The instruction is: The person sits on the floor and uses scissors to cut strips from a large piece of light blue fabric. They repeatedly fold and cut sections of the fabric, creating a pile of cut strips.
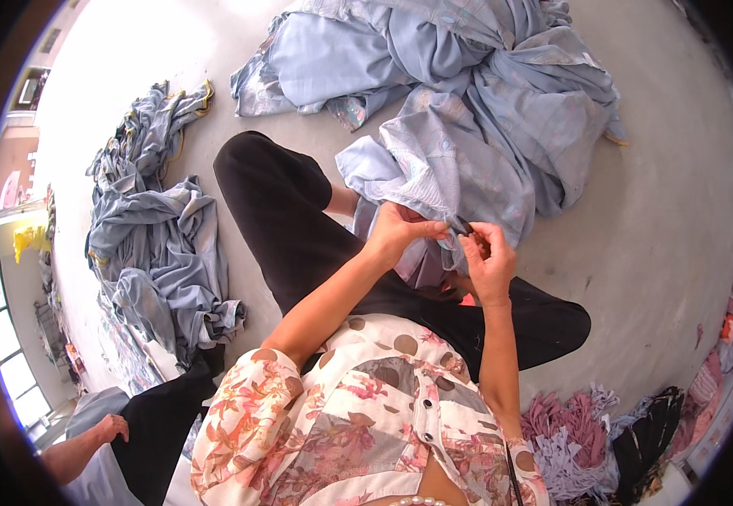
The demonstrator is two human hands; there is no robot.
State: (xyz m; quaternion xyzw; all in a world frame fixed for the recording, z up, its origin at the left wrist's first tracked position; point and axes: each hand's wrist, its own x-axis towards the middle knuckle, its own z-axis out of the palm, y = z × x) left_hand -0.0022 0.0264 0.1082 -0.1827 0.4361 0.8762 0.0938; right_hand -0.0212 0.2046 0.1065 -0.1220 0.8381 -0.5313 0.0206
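Head view: grey floor (653, 194); blue cloth (467, 152), twelve to one o'clock, pinched by left hand (401, 233) fingers; right hand (490, 266) fingers curled alongside, hold unclear; blue heap (160, 232), nine; windows (19, 369), eight; rags (564, 432), four to five.

Bright scene, with glare spreading over the pale floor (143, 46) ahead and to the left of the left hand (404, 232).
Low down, far to the left of that hand, the windows (16, 363) burn out to white; the floor is greyer, with soft, faint shadows, to the right of the right hand (491, 261). Near the hands, folds in the blue cloth (442, 156) read clearly, though fine detail between them is tiny. Farthest out on both sides, straight edges bend, detail softens and bluish fringes meet a black rim.
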